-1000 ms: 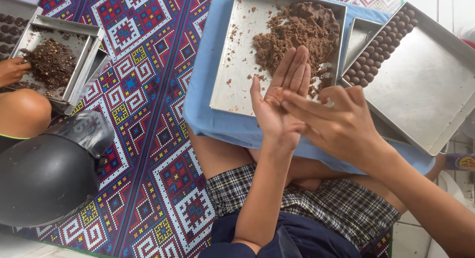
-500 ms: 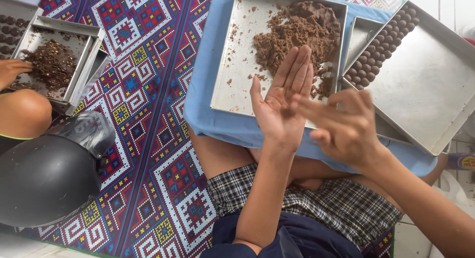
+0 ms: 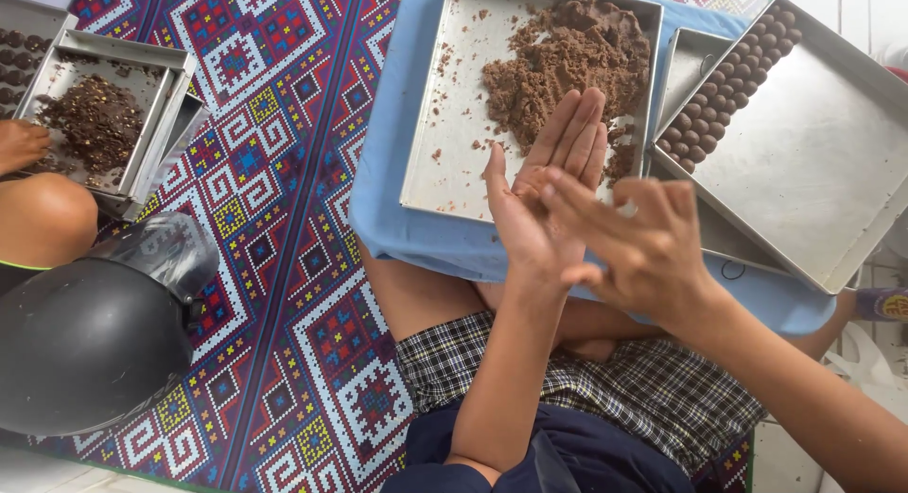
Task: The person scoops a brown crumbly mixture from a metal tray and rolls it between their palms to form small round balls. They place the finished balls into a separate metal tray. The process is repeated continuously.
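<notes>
Your palms press together over the dough tray.
Your flat left hand [image 3: 544, 195] meets your right hand [image 3: 643, 247]; anything between is hidden. The brown crumbly dough heap [image 3: 567, 68] lies in the square metal tray [image 3: 445, 172].

I look down on home floor work: a patterned woven mat [image 3: 284, 172], metal trays [image 3: 454, 124] of brown dough [image 3: 567, 68] and rolled balls [image 3: 728, 86], a helmet [image 3: 85, 342] nearby
</notes>
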